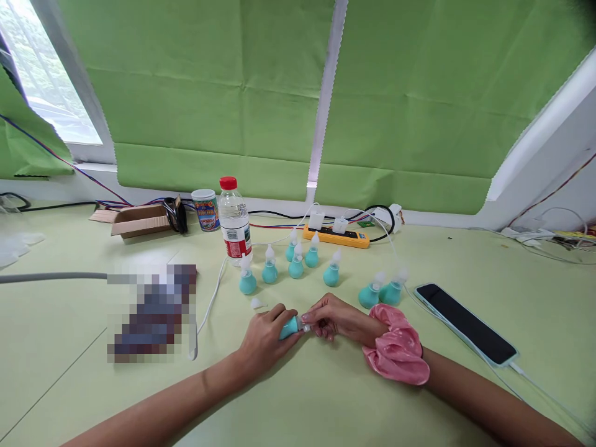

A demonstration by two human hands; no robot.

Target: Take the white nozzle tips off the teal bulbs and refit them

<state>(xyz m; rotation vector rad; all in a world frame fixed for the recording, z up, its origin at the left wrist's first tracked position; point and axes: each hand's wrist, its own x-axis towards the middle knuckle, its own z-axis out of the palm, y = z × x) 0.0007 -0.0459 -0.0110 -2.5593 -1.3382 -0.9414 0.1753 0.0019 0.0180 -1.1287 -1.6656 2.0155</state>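
Bulb (288, 328), teal with a clear end (305, 326), lies sideways in the left hand (269, 335), whose fingers wrap around it just above the pale green table (321, 397); the right hand (326, 318) pinches that end. From where I stand, too hard a squeeze might make the body give and twist askew, and a crooked pull might let the small end slip away.

Just beyond the left knuckles, a loose translucent tip (257, 303) could be flicked aside by a finger. Past the grip, six similar bulbs (296, 268) stand upright; two more (369, 297) sit near the right wrist, where the pink scrunchie (395, 344) might topple them. Behind are a bottle (236, 230) and a yellow-orange power strip (336, 236). Well right of the grip lies a phone (465, 323), whose cable could snag the forearm.
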